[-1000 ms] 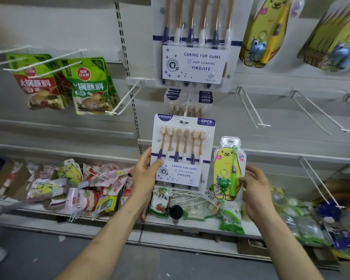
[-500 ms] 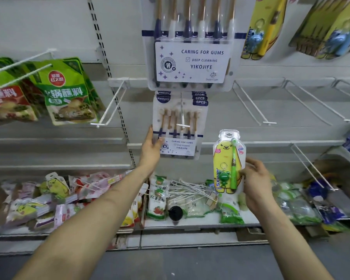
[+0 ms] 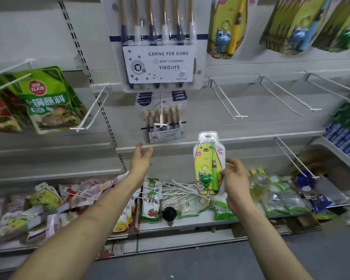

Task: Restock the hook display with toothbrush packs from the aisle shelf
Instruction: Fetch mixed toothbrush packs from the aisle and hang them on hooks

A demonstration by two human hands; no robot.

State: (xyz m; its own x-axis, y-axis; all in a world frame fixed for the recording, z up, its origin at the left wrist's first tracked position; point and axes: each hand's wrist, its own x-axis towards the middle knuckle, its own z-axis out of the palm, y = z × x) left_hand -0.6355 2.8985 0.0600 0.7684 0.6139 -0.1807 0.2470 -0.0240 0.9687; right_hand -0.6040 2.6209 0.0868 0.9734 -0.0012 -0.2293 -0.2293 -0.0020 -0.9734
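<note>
Several white six-brush toothbrush packs [image 3: 163, 120] hang on a white hook [image 3: 160, 116] at the middle of the display wall. My left hand [image 3: 140, 161] hovers just below them, fingers relaxed, holding nothing. My right hand [image 3: 235, 178] grips a yellow bear-shaped children's toothbrush pack [image 3: 208, 162] with a green brush and a green frog charm, upright in front of the shelf. A larger pack of the same six-brush kind [image 3: 160, 47] hangs above.
Bare white hooks [image 3: 226, 100] [image 3: 287, 96] [image 3: 295, 158] jut out to the right. Green sauce pouches [image 3: 49, 100] hang at left. More yellow children's packs [image 3: 226, 27] hang at top right. The low shelf [image 3: 182, 225] holds loose hooks [image 3: 180, 188], snack packs and a black cap [image 3: 169, 214].
My left hand pushed the six-brush pack back along the hook, let it go and dropped a little below it. My right hand kept the yellow pack at about the same height.
</note>
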